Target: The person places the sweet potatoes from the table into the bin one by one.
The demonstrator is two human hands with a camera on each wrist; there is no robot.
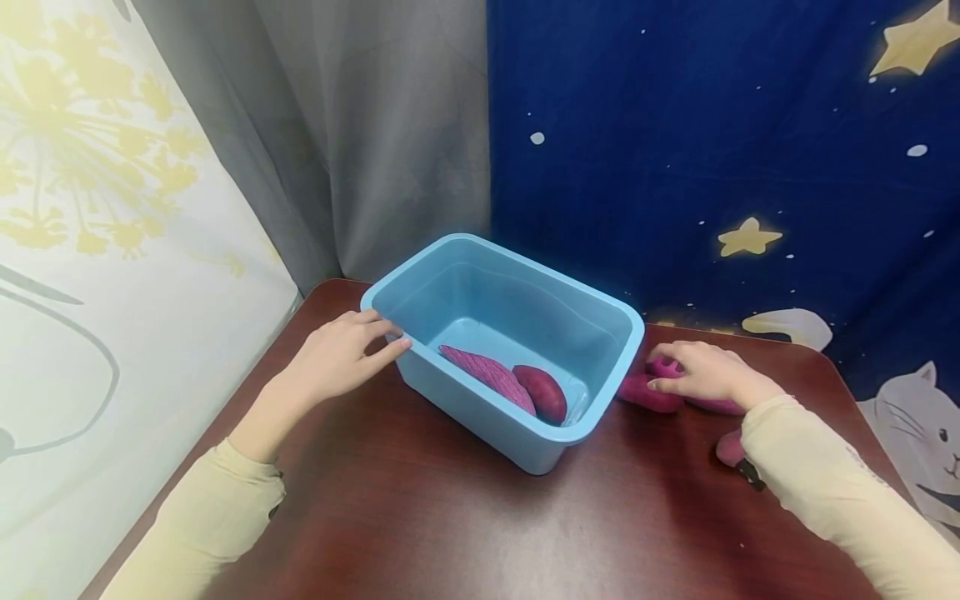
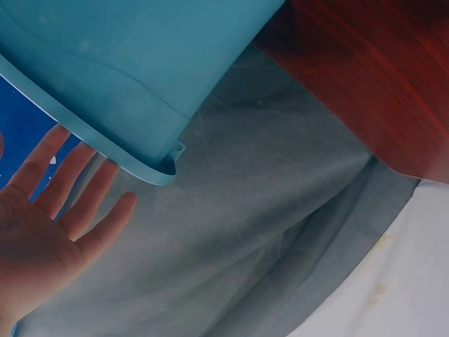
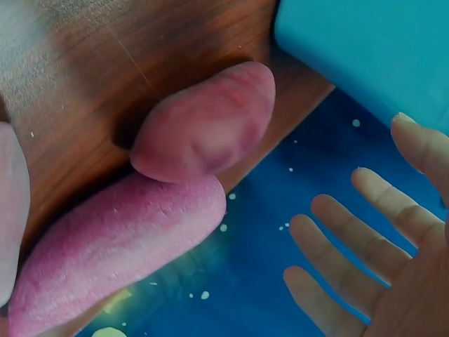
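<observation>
A blue plastic bin (image 1: 468, 417) stands on the table with a long purple sweet potato (image 1: 489, 377) and a shorter, darker sweet potato (image 1: 543, 395) lying inside. Its near left rim meets the fingers of my left hand (image 1: 330, 354), which are spread and fairly straight. Right of the bin, my right hand (image 1: 705, 372) hovers over more sweet potatoes, its fingers loosely extended and holding nothing. The right wrist view shows a reddish sweet potato (image 3: 207, 126) touching a pinker, longer one (image 3: 119, 242), both apart from the fingers.
Another sweet potato (image 1: 729, 450) lies beside the right sleeve, partly hidden. The brown table (image 1: 480, 533) ends at the back against a grey curtain (image 1: 412, 125) and a dark blue starry curtain (image 1: 637, 167). A white patterned cloth (image 1: 112, 333) hangs at the left.
</observation>
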